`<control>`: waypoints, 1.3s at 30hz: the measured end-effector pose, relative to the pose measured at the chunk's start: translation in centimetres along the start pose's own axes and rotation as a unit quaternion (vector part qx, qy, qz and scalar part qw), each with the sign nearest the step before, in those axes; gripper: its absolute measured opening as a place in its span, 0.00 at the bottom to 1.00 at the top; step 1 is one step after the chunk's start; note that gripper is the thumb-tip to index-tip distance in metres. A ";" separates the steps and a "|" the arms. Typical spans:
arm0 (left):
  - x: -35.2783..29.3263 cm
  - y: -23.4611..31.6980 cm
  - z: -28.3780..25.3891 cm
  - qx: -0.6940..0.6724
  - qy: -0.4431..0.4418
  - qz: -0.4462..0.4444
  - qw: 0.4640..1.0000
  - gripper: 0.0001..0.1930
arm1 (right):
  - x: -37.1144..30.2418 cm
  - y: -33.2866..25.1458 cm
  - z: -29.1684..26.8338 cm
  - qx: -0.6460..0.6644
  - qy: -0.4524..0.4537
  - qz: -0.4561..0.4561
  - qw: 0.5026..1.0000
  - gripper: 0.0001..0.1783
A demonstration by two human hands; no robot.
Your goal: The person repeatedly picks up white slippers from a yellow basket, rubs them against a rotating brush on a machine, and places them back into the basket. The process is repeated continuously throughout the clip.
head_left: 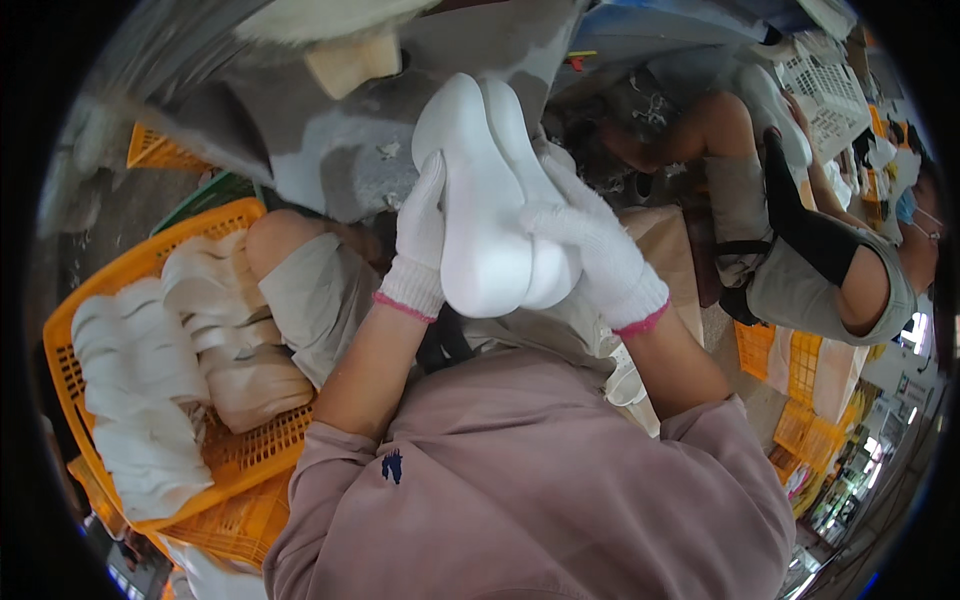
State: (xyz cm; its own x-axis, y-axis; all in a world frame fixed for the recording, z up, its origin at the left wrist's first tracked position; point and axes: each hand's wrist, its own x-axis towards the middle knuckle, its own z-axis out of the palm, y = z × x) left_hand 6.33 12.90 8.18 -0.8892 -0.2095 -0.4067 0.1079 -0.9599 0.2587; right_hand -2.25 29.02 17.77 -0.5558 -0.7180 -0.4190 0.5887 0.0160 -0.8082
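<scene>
Two smooth white foam shoe soles (482,215) are pressed together side by side in front of me, toes pointing away and heels toward my chest. My left hand (420,225), in a white knit glove with a pink cuff, grips the left edge, its thumb up along the side. On the other side my right hand (592,240), gloved the same way, wraps round the right sole with fingers lying across its heel half. The undersides of both soles and some fingertips are hidden.
At my left an orange crate (235,478) holds several stacked white soles (140,350). A grey machine housing (335,150) with a pale rounded part (330,20) stands ahead. To the right a masked co-worker (830,240) sits holding a white sole, near orange crates (805,430).
</scene>
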 end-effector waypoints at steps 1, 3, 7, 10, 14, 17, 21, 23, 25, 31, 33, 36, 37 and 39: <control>1.0 -0.4 1.0 -0.005 -0.006 -0.003 1.000 0.28 | 0.5 -1.0 -0.6 0.010 -0.001 -0.006 1.000 0.48; 3.0 -0.3 2.9 -0.014 -0.022 -0.002 1.000 0.27 | 1.9 -3.2 -1.6 0.002 -0.002 0.009 1.000 0.49; 7.4 0.4 4.2 0.032 -0.047 0.057 0.997 0.28 | 6.5 -7.0 -3.8 0.000 -0.056 0.013 0.998 0.38; 11.7 1.1 3.2 -0.067 -0.078 0.020 0.994 0.26 | 10.1 -9.6 -5.6 -0.067 -0.045 0.018 0.997 0.22; 16.5 2.5 3.2 0.073 -0.192 0.145 0.968 0.21 | 14.0 -12.0 -6.1 -0.112 -0.025 0.020 0.993 0.18; 17.2 2.9 4.2 0.373 -0.135 0.327 0.858 0.19 | 14.6 -12.3 -6.0 -0.259 -0.105 -0.187 0.942 0.20; 14.6 1.3 4.6 -0.088 -0.017 0.047 0.995 0.20 | 12.5 -10.5 -6.8 -0.096 -0.047 -0.009 0.994 0.26; 13.1 0.5 4.1 -0.010 -0.006 0.081 0.997 0.22 | 11.1 -9.4 -7.1 -0.055 -0.059 -0.010 0.997 0.28; 11.6 -0.1 3.8 -0.033 -0.013 0.069 0.997 0.24 | 10.0 -8.8 -6.7 -0.098 -0.050 -0.001 0.994 0.35; 10.8 1.1 3.8 -0.109 -0.139 0.060 0.982 0.27 | 11.4 -10.9 -2.4 -0.217 -0.061 -0.015 0.974 0.23; 12.1 2.0 3.7 -0.189 -0.225 0.042 0.955 0.28 | 12.8 -11.9 -1.8 -0.293 -0.046 -0.013 0.955 0.21; 14.5 2.5 2.5 -0.173 -0.252 0.071 0.950 0.26 | 14.8 -12.6 -2.4 -0.376 -0.083 -0.070 0.920 0.15; 15.4 2.5 2.0 -0.120 -0.236 0.074 0.961 0.25 | 15.2 -12.6 -2.8 -0.428 -0.125 -0.109 0.889 0.14; 16.6 1.9 0.9 -0.011 -0.112 0.111 0.987 0.24 | 15.9 -12.4 -3.3 -0.522 -0.129 -0.238 0.809 0.12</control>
State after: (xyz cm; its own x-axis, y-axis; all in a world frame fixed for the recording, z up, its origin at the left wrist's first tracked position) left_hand -8.65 7.72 2.72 -0.9186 -0.3708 -0.1369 0.3184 -0.8993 0.2997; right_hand -20.33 19.73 19.75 -0.3539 -0.9347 0.0334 -0.5462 0.1775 -0.8187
